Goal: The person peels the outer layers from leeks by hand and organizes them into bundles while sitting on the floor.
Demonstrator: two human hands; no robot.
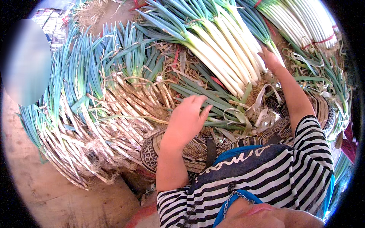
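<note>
Peeled green onions (pixel 225 51) with long white stalks and green tops lie in a row before me, roots towards me. My right hand (pixel 271 60) is at the right edge of this row, by the lower stalks; whether its fingers grip a stalk is not clear. My left hand (pixel 186 116) is above loose green leaves (pixel 214 99), with nothing in it, its fingers slightly bent and the thumb apart. Unpeeled green onions (pixel 122 94) with brownish, dry-skinned stalks and hairy roots are piled on the left.
Bundles of clean green onions (pixel 302 25), bound with red ties, lie at the upper right. Stripped leaves and dry skins (pixel 262 111) litter the space near my patterned trouser legs (pixel 196 151). Wooden boarding (pixel 85 205) shows at the lower left. More leaves (pixel 336 77) lie at the far right.
</note>
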